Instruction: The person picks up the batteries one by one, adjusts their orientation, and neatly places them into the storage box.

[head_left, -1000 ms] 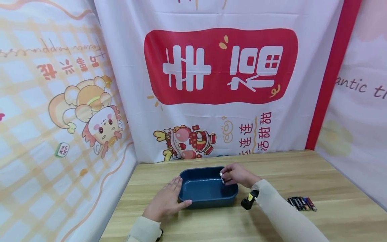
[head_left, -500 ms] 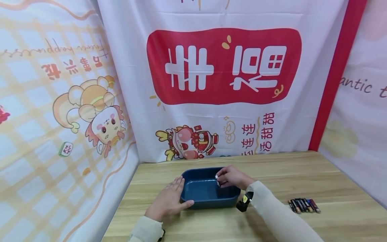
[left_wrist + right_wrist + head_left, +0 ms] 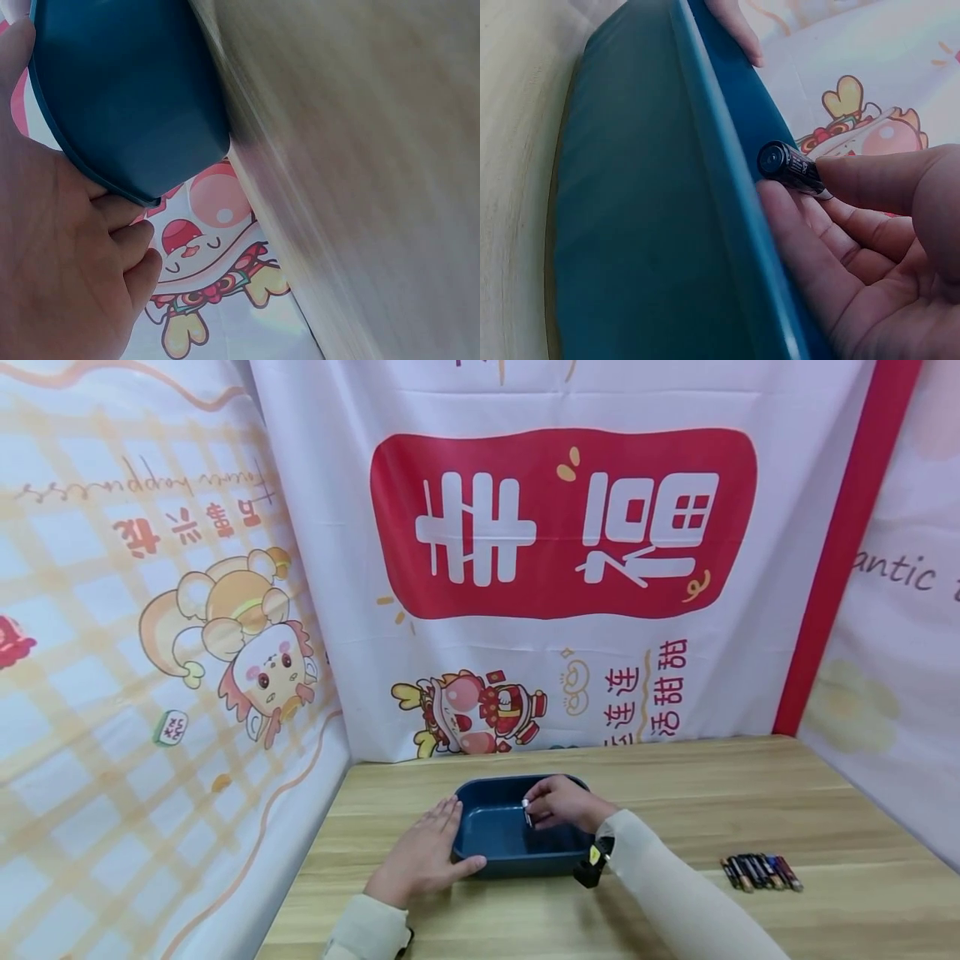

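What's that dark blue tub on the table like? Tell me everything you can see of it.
The tub is shallow, open-topped and oblong, with rounded corners and smooth, slightly shiny walls that look like plastic. A narrow rim edges the top. It stands upright on the wood-patterned table, one long side facing the person. The left hand rests against its left end. The right hand holds a battery within its right part; whether the battery touches the bottom is unclear.
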A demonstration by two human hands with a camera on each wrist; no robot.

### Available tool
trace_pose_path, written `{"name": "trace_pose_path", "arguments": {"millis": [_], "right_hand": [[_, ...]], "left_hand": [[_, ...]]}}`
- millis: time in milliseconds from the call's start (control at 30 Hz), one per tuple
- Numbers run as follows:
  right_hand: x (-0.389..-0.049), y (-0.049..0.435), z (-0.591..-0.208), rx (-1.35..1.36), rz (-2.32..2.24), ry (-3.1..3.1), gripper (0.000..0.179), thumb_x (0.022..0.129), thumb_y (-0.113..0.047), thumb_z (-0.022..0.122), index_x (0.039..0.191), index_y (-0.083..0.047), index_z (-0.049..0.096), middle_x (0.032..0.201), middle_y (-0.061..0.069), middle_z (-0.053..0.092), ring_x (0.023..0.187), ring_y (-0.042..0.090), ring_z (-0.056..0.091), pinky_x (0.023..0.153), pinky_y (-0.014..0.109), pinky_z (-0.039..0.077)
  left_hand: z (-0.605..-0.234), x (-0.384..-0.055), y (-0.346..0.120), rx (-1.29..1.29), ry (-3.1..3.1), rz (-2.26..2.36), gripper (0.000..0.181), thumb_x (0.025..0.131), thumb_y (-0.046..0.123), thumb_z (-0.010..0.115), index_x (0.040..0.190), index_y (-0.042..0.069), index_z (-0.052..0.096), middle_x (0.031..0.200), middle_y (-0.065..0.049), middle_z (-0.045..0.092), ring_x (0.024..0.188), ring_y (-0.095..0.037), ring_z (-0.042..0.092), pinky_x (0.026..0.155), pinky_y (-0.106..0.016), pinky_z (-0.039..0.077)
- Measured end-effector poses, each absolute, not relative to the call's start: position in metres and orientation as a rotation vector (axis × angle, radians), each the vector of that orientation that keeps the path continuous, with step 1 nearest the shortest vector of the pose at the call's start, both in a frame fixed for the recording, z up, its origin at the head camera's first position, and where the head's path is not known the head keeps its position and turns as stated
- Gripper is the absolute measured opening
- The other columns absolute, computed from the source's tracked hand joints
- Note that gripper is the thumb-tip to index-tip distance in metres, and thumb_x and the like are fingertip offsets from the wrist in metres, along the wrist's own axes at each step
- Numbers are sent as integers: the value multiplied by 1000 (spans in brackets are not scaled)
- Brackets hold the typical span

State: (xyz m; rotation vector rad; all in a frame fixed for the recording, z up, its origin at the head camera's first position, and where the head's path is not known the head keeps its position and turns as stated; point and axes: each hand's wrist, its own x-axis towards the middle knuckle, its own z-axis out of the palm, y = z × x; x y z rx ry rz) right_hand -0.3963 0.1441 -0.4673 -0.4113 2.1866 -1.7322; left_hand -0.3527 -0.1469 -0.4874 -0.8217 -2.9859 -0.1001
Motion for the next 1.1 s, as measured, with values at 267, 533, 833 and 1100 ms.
{"name": "trace_pose_path", "arguments": {"millis": [267,533,833,1100], "right_hand": [[-397,132,-470,-414,-1697,2185,15,94,-3,62,105,7,63,94,16,65,82,25,68,73,41,58],[-399,119,-466,-383,-1659,2199,20,95,-3,62,109,10,62,93,16,66,80,25,68,74,40,58],[-400,99,-475,-373,-1617,2173,15,93,-2,64,105,7,64,92,16,65,79,25,66,71,39,59],[-406,84,-483,-381,-1567,2211,14,92,-1,64,104,7,65,89,14,66,76,24,66,68,38,59]], "left_hand": [[-486,-351,-146,-843,-2983,-109,106,84,84,26,155,6,19,161,-9,15,146,-26,14,115,-46,19],[-480,-356,-144,-861,-2957,-138,102,87,79,33,154,3,21,160,-12,17,146,-28,15,115,-46,19],[-485,-355,-148,-850,-2992,-137,102,87,80,33,155,5,19,161,-10,15,147,-26,13,116,-46,18],[-484,-355,-147,-849,-2978,-126,103,86,80,33,155,4,21,160,-11,16,146,-27,15,115,-46,19]]}}
